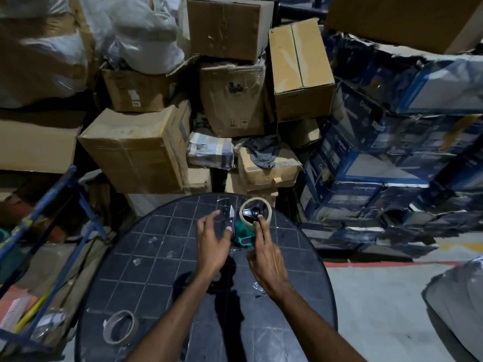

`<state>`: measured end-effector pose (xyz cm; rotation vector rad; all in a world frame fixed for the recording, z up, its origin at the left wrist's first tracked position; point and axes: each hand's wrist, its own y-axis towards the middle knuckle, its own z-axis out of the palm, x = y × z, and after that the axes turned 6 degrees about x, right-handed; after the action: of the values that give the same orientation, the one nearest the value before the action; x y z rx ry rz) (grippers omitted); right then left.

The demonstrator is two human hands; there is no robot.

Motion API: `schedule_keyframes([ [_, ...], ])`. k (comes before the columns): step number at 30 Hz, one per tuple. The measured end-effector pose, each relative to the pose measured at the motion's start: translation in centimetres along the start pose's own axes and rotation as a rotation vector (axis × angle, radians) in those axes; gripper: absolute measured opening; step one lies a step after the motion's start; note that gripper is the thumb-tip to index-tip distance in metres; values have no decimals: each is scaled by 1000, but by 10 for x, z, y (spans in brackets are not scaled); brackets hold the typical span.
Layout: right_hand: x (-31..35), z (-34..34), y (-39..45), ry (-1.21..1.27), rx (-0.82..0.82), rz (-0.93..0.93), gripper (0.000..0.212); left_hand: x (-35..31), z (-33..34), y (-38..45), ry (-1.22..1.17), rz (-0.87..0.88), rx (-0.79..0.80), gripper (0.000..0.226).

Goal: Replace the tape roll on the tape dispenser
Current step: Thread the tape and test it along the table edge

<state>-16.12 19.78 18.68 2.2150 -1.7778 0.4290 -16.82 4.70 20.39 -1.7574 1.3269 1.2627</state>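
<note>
Tape dispenser lies at far side of round dark surface, green handle toward person, tape roll mounted on black hub. Right hand reaches forward, fingers straight, fingertip touching hub beside roll's inner edge; grasping nothing. Left hand just left of dispenser, fingers spread and relaxed, thumb touching dispenser's metal blade end; holding nothing. Second roll, nearly used up, lies flat at near left edge of surface, well apart from hands. Cardboard boxes stacked behind.
</note>
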Motion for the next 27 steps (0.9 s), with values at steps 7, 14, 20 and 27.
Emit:
schedule_keyframes([
  [7,-1,7,3,22,-36,-47,93,-22,-5,30,636,215,319,77],
  [14,-3,2,2,27,-42,-104,94,-29,-1,41,630,256,287,60],
  [20,-9,3,-4,41,-48,-130,96,-33,1,39,542,263,248,55],
  [27,-11,1,-1,59,-51,-145,99,-25,3,43,652,259,197,47],
])
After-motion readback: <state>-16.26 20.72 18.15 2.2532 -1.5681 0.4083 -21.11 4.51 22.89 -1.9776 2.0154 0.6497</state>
